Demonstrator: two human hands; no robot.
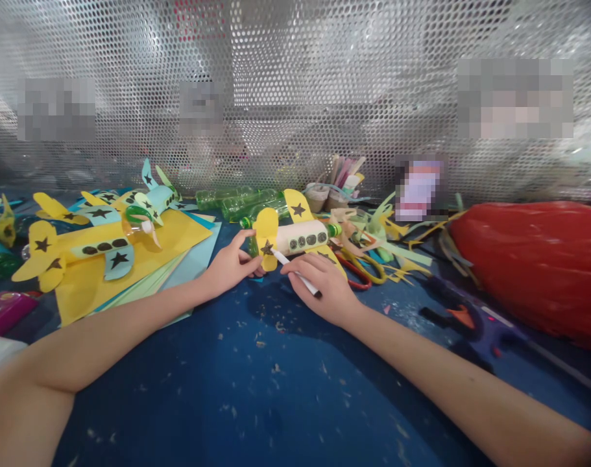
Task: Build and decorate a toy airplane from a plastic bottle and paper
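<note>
A toy airplane [295, 235] made from a green bottle wrapped in pale paper lies on its side before me. It has yellow paper wings and tail pieces with black stars, and a row of dark round windows. My left hand [231, 263] grips its tail end, the thumb and fingers against the yellow tail piece [267, 227]. In my right hand [324, 285] is a white marker [295, 272] with a black end. Its tip meets the dark star on that tail piece. The fingers of the right hand also rest close to the airplane's lower wing.
Other bottle airplanes [93, 245] rest on yellow and blue paper sheets [178, 237] at left. Green bottles [246, 202], paper scraps [402, 250] and scissors [373, 266] lie behind. On the right are a purple glue gun [490, 324] and a red bundle [533, 259]. A perforated metal screen [295, 84] stands behind.
</note>
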